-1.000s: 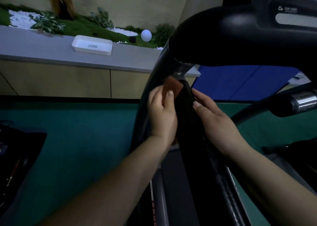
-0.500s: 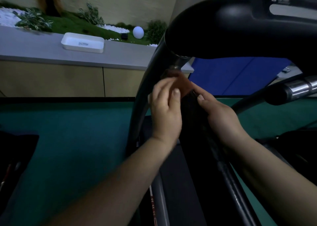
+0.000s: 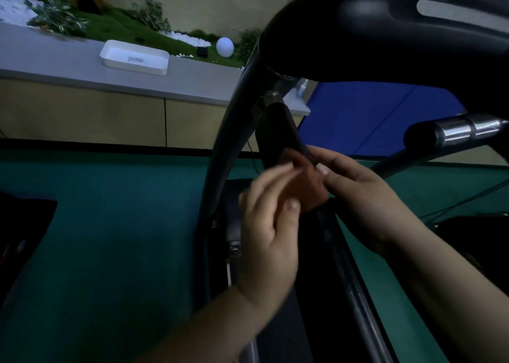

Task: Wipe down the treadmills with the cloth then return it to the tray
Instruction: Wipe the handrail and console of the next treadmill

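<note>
A small orange-brown cloth is wrapped against the black upright post of the treadmill, below the dark console. My left hand pinches the cloth from the left, thumb below and fingers above, blurred by motion. My right hand grips the cloth's right side against the post, thumb on top. The white tray sits on the grey counter at the upper left, well away from both hands.
A curved black frame bar runs just left of the post. A chrome-ended handlebar sticks out at the right. Green floor lies on both sides, and a dark machine edge shows at far left. Plants and a white ball lamp stand behind the counter.
Both hands have slid the cloth down the upright post, from just under the console to lower on the post. The view has shifted a little.
</note>
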A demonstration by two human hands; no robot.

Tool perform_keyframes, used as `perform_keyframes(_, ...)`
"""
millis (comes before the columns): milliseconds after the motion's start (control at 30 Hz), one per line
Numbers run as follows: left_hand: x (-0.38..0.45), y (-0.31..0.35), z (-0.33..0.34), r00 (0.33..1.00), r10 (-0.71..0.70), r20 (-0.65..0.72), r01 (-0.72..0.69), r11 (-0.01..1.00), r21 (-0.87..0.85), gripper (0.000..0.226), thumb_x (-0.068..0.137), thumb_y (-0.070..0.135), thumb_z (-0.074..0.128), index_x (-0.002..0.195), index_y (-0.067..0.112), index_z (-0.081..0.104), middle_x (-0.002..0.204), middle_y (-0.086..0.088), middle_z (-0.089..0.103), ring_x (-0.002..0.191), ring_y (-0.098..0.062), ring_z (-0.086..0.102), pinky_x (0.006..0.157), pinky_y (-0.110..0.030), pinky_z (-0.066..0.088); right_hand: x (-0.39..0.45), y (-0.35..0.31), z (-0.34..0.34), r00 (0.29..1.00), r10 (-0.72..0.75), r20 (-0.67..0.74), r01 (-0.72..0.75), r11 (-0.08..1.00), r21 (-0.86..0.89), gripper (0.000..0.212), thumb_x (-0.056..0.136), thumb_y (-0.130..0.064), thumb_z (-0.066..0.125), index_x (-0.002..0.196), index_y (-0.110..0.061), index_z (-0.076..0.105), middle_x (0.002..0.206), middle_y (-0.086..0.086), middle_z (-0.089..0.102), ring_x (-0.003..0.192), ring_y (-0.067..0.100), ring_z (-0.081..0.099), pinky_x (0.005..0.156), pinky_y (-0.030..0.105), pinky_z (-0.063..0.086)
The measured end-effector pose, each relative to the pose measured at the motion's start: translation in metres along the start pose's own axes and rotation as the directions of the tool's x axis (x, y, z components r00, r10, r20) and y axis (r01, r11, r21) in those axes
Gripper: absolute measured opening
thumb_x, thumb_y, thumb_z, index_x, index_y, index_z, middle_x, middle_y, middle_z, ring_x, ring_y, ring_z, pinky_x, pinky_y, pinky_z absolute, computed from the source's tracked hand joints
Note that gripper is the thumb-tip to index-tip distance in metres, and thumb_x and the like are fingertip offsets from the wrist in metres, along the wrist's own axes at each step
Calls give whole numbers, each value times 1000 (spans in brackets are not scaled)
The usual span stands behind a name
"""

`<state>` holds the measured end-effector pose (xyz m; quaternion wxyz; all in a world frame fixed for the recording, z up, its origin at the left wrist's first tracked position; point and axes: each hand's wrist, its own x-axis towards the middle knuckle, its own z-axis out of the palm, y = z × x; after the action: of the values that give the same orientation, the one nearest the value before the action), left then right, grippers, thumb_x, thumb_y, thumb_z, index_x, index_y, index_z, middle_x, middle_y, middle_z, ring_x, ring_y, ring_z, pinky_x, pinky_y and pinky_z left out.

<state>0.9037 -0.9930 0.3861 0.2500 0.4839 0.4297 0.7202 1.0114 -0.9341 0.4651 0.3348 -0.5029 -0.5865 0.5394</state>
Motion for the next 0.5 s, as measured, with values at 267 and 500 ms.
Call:
perform_keyframes(267,69,-24,5,985,-161,-58,165,983,83,42,89,40,38,123,21,56,129,2,56,122,-16,48,106,-42,36,-22,7,-13,996,-19,87,24,998,-53,36,95,-8,48,128,-19,58,117,-2,69,110,15,64,94,29,51)
perform_keyframes(500,-55,29,2,998,-53,-29,53,998,19,38,92,33,38,128,35,52,130,20,53,122,-15,49,98,-20,37,-33,19,-20,992,-25,123,30,999,-38,38,93,-9,50,129,-20,58,120,3,67,116,31,59,105,50,42)
